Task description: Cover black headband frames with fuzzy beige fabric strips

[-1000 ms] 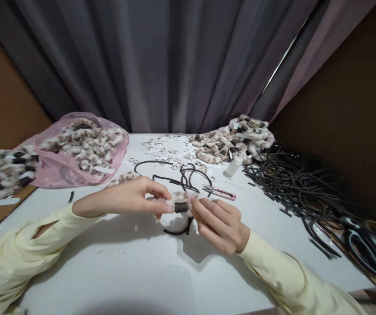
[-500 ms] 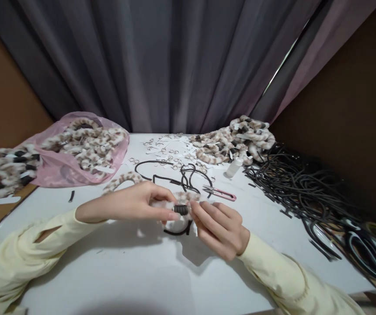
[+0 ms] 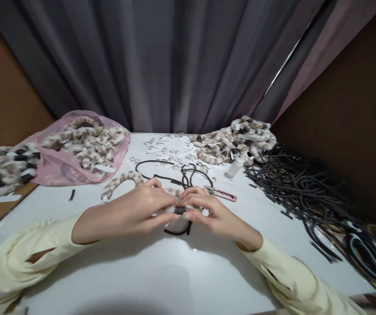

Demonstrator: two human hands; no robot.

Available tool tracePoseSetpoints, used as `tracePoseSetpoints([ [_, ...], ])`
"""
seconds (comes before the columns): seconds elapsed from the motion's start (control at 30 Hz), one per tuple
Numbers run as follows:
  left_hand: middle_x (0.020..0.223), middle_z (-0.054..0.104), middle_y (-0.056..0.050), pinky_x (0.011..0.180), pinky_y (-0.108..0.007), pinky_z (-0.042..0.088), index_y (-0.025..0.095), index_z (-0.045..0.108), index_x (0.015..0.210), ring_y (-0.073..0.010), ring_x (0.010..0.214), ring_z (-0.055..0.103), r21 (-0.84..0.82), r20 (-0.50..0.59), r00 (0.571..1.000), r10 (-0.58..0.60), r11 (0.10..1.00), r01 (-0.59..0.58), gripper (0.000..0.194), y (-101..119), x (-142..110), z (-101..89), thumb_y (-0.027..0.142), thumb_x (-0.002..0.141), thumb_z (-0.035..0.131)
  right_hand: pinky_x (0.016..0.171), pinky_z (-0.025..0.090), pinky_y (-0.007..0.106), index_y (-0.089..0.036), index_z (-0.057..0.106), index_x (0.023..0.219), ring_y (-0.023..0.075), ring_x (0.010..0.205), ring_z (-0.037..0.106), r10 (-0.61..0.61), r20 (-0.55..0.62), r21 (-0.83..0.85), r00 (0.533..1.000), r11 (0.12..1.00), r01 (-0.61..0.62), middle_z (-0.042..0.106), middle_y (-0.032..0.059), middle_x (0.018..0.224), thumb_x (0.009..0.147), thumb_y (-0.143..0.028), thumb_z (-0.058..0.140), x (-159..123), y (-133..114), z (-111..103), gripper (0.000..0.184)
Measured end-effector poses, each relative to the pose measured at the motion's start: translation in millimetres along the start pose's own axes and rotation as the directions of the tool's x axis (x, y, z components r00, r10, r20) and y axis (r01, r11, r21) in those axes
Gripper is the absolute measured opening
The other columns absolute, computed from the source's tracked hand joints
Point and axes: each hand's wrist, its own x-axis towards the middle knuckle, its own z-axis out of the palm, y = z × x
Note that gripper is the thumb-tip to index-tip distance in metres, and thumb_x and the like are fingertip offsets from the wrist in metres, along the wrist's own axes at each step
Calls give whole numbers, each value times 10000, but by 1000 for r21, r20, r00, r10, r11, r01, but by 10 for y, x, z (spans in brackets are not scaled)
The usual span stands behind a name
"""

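Observation:
Between my hands is a fluffy white-and-brown plush strap (image 3: 174,191) with black cord (image 3: 180,210) wound in tight coils around it. My left hand (image 3: 135,209) pinches the strap at the left end of the coils, thumb below and fingers above. From the other side my right hand (image 3: 207,208) grips it, thumb and fingertips pressed at the right end of the coils. My fingers hide much of the strap. A short curved piece of black cord (image 3: 175,232) shows just beneath. Another spotted plush strap (image 3: 122,180) lies curved behind my left hand.
Pink thread snips (image 3: 222,194) and loose black cords (image 3: 165,176) lie behind my hands. Metal rings (image 3: 175,159) are scattered farther back. A small clear bottle (image 3: 235,167) stands right, near a heap of black cords (image 3: 293,183). A pink bag (image 3: 122,153) of plush straps sits left.
My right hand has turned and moved in, its thumb and fingers now closing on the coils. The left hand has shifted slightly right and keeps its hold on the strap.

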Motion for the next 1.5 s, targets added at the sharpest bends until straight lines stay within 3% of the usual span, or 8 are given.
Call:
tracePoseSetpoints([
  [0.17,724,664,-6,598,-195,377,170,644,946,-125,654,573,-194,75,985,-154,967,166,276,-86,71,18,351,916,437,850,323,367,-162,594,807,188,914,527,41,-105,-64,994,997,-48,610,64,914,890,-363,512,-5,50,63,233],
  [0.4,757,682,-19,655,-210,369,166,661,917,-138,687,577,-127,-36,997,-63,990,58,207,-76,57,103,252,894,474,939,247,375,-180,610,904,178,1038,476,3,91,-130,996,991,9,612,53,981,931,-279,452,-20,16,-6,189],
  [0.53,762,680,-9,621,-197,367,176,667,916,-131,679,579,-211,37,981,-188,958,192,203,-61,73,85,290,874,504,873,303,364,-182,618,884,179,971,502,96,76,-84,992,992,-89,625,58,959,940,-315,421,-9,39,-5,244],
  [0.73,710,669,-9,589,-184,403,152,666,816,-130,647,585,-526,326,883,-337,712,465,334,-110,152,24,453,832,524,833,315,356,-173,634,836,192,944,525,113,-8,-43,994,993,-113,643,45,889,889,-221,534,17,13,12,123],
  [1.0,567,467,44,481,-202,262,152,547,688,-80,492,359,-594,350,881,-318,652,471,405,-119,162,145,513,850,458,809,344,367,-176,669,800,197,909,535,78,-130,-56,988,995,-86,653,46,834,854,-214,583,13,33,48,109],
  [1.3,570,354,51,495,-233,228,164,402,590,-78,498,290,-805,552,820,-152,157,572,465,-191,171,259,558,745,595,871,266,428,-151,607,857,192,890,552,-417,-251,-579,874,788,210,605,9,623,799,14,408,-59,23,183,266],
  [1.4,572,391,40,494,-235,227,154,443,593,-78,498,288,-814,520,840,-157,206,543,458,-221,187,257,557,758,582,868,268,426,-138,598,862,193,878,554,-409,-227,-589,884,781,210,596,13,627,808,-7,419,-60,7,170,229],
  [1.5,603,498,11,506,-221,285,135,564,714,-86,503,353,-741,453,864,-218,448,501,440,-222,199,183,538,852,452,854,293,415,-158,616,790,186,822,548,-182,-280,-351,943,933,76,602,11,621,871,-151,477,-29,-1,134,161],
])
